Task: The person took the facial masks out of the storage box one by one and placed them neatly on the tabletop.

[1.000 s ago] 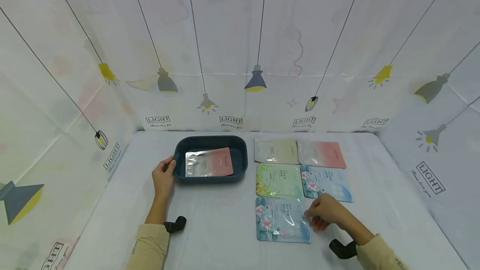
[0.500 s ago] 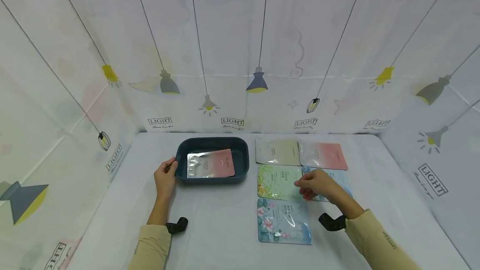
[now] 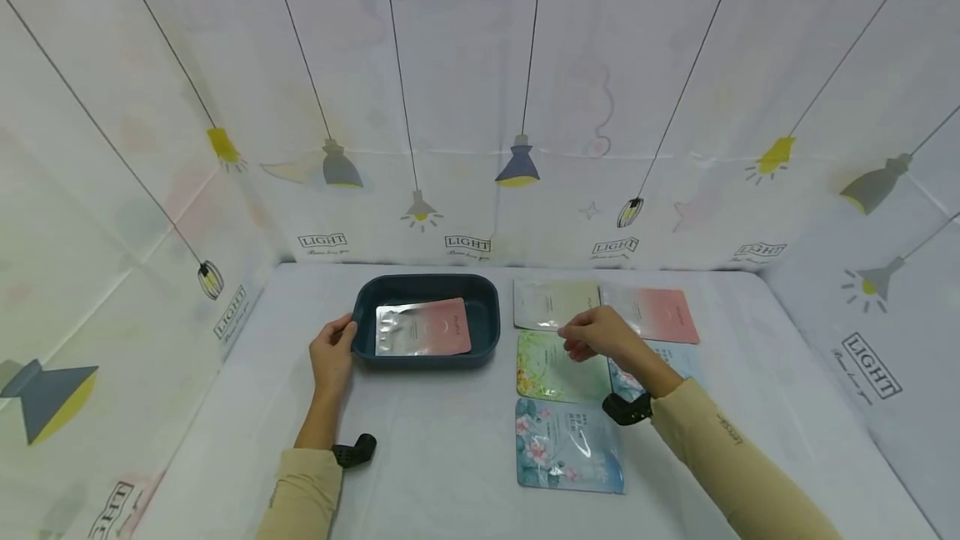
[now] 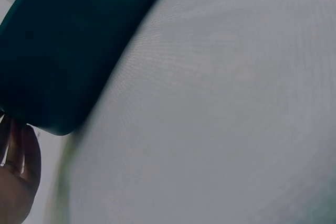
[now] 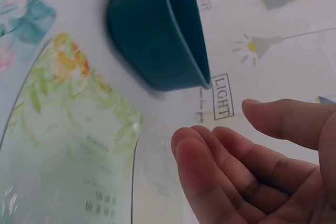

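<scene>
A dark blue tray (image 3: 425, 362) stands at the table's back left, with a silver-and-pink face mask sachet (image 3: 422, 327) lying inside. At its left end my left hand (image 3: 330, 357) holds the rim by thumb and fingers; part of that grip is cut off in the left wrist view. My right hand (image 3: 600, 333) hovers above the green sachet (image 3: 558, 369) and holds nothing. In the right wrist view its thumb is apart from loosely bent fingers (image 5: 197, 166). A blue floral sachet (image 3: 568, 448) lies nearest the front. Another blue sachet (image 3: 678, 357) is partly under the right arm.
A beige sachet (image 3: 551, 304) and a pink sachet (image 3: 660, 315) lie side by side at the back right. The white-covered table (image 3: 420, 457) meets a white curtain (image 3: 450, 107) printed with lamps behind and at both sides.
My right hand has moved up and left, from beside the front blue sachet to over the green and beige ones. My left hand stays at the tray, and the sachets lie as before.
</scene>
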`<state>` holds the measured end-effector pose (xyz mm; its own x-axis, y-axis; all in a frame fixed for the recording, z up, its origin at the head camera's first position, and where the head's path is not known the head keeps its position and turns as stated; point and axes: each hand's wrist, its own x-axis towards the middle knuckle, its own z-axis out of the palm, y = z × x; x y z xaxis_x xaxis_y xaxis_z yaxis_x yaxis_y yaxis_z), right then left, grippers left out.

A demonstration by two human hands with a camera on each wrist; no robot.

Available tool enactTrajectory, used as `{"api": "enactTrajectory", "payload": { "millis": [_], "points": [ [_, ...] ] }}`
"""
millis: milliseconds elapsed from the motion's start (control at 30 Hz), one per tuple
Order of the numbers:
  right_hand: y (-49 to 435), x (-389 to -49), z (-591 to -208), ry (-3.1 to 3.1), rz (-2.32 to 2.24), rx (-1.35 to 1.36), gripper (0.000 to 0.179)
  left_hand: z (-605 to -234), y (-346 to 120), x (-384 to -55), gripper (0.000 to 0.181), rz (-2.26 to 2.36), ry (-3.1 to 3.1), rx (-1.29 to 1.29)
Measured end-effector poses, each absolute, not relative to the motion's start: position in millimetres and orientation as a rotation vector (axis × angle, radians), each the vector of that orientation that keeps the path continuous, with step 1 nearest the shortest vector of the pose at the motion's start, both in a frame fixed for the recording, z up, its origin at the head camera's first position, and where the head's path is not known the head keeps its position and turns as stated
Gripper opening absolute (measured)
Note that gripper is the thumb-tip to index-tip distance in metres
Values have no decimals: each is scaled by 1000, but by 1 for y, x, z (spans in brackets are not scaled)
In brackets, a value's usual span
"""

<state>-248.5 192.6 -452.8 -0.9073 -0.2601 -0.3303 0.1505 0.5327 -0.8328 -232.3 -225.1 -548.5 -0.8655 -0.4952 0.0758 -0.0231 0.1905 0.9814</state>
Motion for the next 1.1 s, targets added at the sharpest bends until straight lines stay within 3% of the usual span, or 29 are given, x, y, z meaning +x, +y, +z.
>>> {"api": "enactTrajectory", "payload": {
  "millis": [600,1100],
  "points": [
    [100,-292,-443,2266,-1454,-65,28,-530,-220,-229,29,-1767,-2089,478],
    [40,-309,-459,2305,-1370,-40,25,-552,-223,-233,32,-1740,-2059,508]
  ]
}}
